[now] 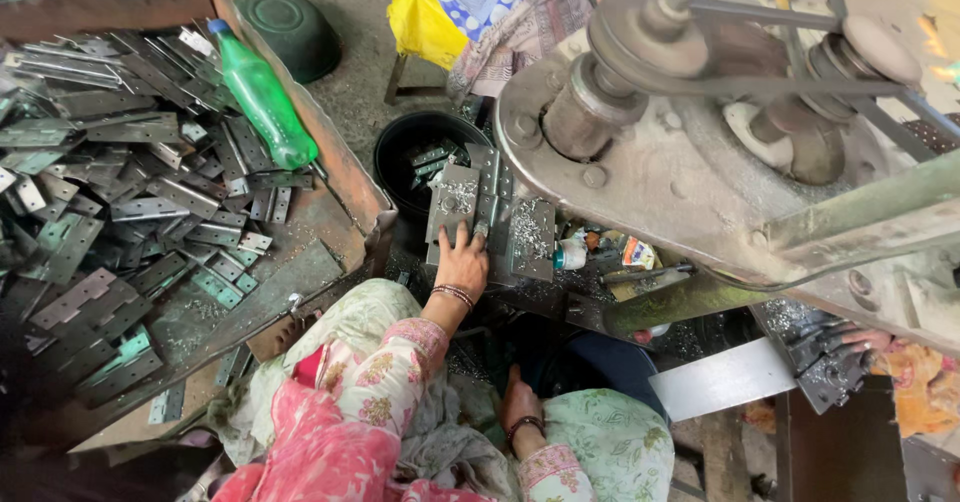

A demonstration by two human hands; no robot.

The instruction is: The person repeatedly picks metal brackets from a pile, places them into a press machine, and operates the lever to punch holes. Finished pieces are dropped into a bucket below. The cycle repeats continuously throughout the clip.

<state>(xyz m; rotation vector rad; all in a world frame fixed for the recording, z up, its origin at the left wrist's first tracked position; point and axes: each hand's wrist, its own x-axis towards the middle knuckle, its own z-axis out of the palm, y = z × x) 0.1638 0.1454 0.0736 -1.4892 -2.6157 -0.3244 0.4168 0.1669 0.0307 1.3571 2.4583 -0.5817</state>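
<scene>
A flat grey metal hinge plate (452,205) beside the black round tub (395,157) is gripped by the left hand (462,260); few finished plates are seen inside, many heaped in the rusty tray (340,162). The right hand (518,402) is lowered, its grip unclear.

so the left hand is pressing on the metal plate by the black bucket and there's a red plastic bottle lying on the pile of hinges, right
Not quite: the plastic bottle is green with a blue cap, not red. The head view shows it lying on the pile of hinges. The rest holds: the left hand rests on the metal plate beside the black bucket.
</scene>
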